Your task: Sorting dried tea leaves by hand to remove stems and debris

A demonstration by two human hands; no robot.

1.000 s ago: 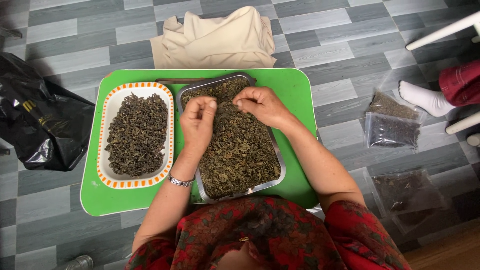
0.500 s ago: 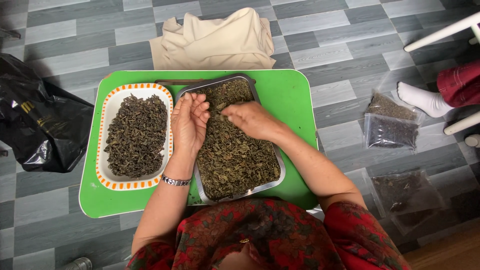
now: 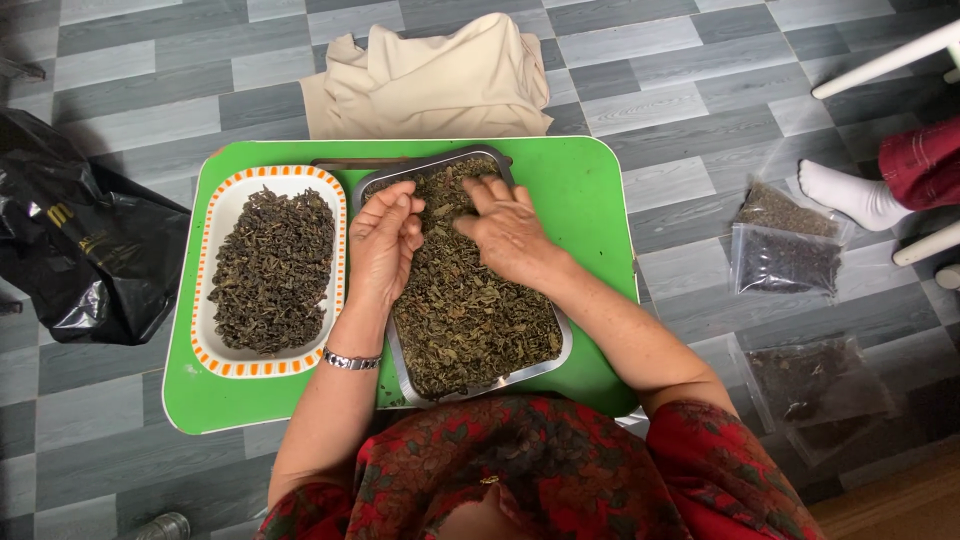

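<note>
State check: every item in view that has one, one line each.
Metal tray: full of dried leaves, on the green table.
Oval dish: heaped with darker dried leaves.
Left hand: cupped, palm up over the tray.
Right hand: palm down, fingers spread on the leaves.
Clear bags: filled, lying flat on the floor.
Cream cloth: crumpled.
Black bag: slumped.

A black plastic bag [image 3: 70, 240] and beige cloth [image 3: 430, 85] lie on the floor (clear packets [image 3: 785, 245] too).

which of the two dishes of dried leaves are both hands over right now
The metal tray, the silver one right of the orange-rimmed white dish. The left hand and right hand are both over its leaves; nothing touches the white dish.
</note>
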